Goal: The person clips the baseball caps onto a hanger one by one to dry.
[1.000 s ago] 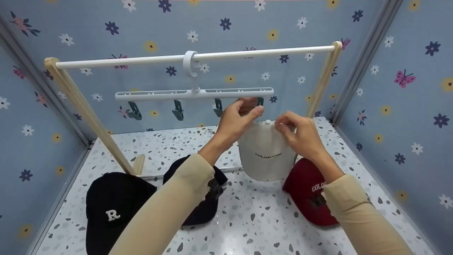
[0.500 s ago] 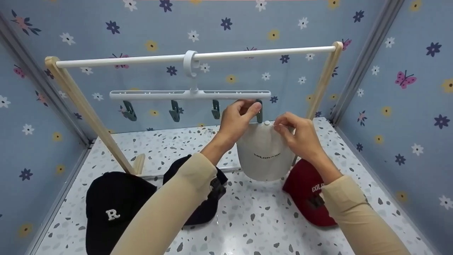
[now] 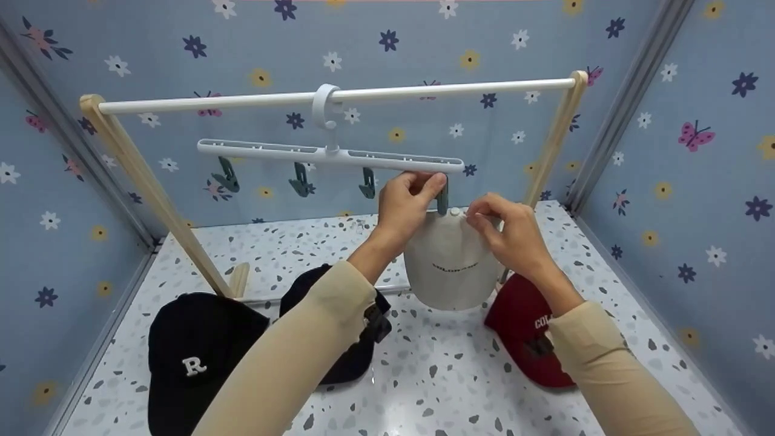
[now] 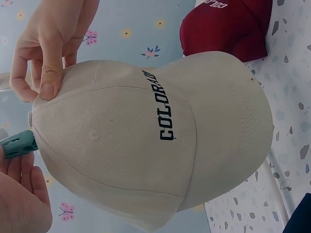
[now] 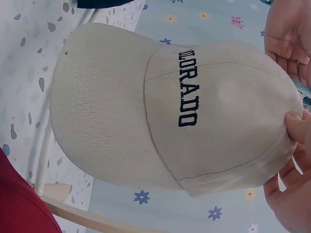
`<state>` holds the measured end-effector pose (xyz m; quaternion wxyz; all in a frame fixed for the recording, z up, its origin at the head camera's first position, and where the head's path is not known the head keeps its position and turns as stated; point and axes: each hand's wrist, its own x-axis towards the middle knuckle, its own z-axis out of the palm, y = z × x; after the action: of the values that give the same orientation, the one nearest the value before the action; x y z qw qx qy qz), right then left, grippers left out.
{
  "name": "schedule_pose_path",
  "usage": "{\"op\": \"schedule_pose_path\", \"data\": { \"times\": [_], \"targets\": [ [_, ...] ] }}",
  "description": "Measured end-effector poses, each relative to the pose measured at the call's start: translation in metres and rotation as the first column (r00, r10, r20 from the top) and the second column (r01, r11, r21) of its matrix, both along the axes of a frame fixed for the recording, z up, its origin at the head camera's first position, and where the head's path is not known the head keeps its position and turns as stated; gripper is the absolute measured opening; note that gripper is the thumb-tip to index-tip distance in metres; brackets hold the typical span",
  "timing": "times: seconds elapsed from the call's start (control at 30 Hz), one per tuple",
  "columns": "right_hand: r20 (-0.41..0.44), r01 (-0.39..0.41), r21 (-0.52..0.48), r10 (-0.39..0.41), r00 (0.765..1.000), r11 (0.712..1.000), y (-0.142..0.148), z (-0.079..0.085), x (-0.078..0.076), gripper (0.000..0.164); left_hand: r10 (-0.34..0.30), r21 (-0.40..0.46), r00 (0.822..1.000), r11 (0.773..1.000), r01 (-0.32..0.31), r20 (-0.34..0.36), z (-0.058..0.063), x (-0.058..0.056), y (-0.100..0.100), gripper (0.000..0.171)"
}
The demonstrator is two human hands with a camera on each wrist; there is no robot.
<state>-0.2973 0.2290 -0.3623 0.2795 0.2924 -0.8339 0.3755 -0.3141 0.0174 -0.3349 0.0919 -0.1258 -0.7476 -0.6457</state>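
Note:
A beige baseball cap (image 3: 451,260) with dark "COLORADO" lettering hangs brim down from my right hand (image 3: 505,227), whose thumb and fingers pinch the crown beside the top button. With its thumb and fingers my left hand (image 3: 407,203) grips the dark green clip (image 3: 443,195) at the right end of the white hanger (image 3: 387,160). In the left wrist view the tip of the clip (image 4: 22,143) meets the cap's crown (image 4: 112,116) near the button. The hanger tilts down toward the cap. Its hook (image 3: 322,106) loops over the rack's white rail (image 3: 212,103).
Several other green clips, such as the leftmost clip (image 3: 227,175), dangle from the hanger. On the speckled table (image 3: 424,375) lie a black cap (image 3: 194,339) with an "R", a navy cap (image 3: 348,366) partly behind my left sleeve, and a red cap (image 3: 521,327) by my right forearm.
The hanger has tipped, its right end dropping and its left end rising. My left hand has drawn the clip down to the cap's top. The right hand with the cap has barely moved.

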Motion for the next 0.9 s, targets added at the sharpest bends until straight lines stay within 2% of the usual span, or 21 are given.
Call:
{"op": "schedule_pose_path", "data": {
  "times": [0.17, 0.9],
  "targets": [
    [-0.033, -0.006, 0.004, 0.006, 0.999, 1.000, -0.0003, -0.0027, -0.0011, 0.007, 0.008, 0.001, 1.000, 1.000, -0.008, 0.006, -0.0013, 0.0006, -0.0004, 0.026],
    [0.044, 0.030, -0.048, -0.028, 0.999, 0.998, -0.0098, 0.0042, -0.0005, 0.006, 0.034, -0.019, 0.999, 0.999, -0.035, -0.018, -0.0031, -0.0001, -0.0021, 0.026]
  ]
}}
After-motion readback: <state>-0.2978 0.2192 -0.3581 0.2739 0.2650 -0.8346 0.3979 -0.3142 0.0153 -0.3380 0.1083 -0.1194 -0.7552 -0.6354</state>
